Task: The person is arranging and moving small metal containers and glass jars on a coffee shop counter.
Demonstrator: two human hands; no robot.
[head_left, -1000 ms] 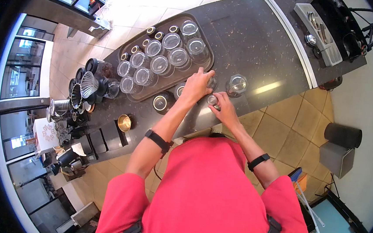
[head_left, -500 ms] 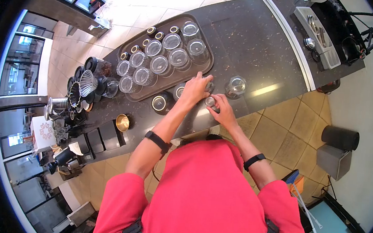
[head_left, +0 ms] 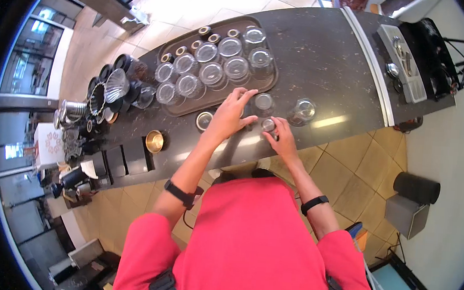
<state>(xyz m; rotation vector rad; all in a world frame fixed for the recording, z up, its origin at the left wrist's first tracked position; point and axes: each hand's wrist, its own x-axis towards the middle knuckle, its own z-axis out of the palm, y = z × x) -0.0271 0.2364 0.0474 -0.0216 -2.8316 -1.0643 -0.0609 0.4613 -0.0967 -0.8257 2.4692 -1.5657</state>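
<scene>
On the dark counter, my right hand (head_left: 284, 142) has its thumb and fingers around a small clear glass (head_left: 268, 125). My left hand (head_left: 229, 116) is open to its left, thumb and fingers spread apart. A clear glass (head_left: 264, 101) stands just beyond the small one, close to the left fingertips. Farther right is another, larger clear glass (head_left: 303, 111). A dark round container with a gold-rimmed top (head_left: 204, 121) sits left of my left hand, which partly hides it. Whatever lies directly under the left palm is hidden.
Behind my hands, a brown tray (head_left: 272, 80) bears several upturned glasses and small gold-rimmed dark jars. A brass bowl (head_left: 154, 141) and glass drippers (head_left: 117, 82) are at left. A grey cutlery tray (head_left: 411, 77) lies at far right, past a white strip (head_left: 366, 63).
My left hand has let go of the clear glass, and its fingers have spread. The small glass in my right hand has gone from tilted to about upright. The whole view has shifted slightly.
</scene>
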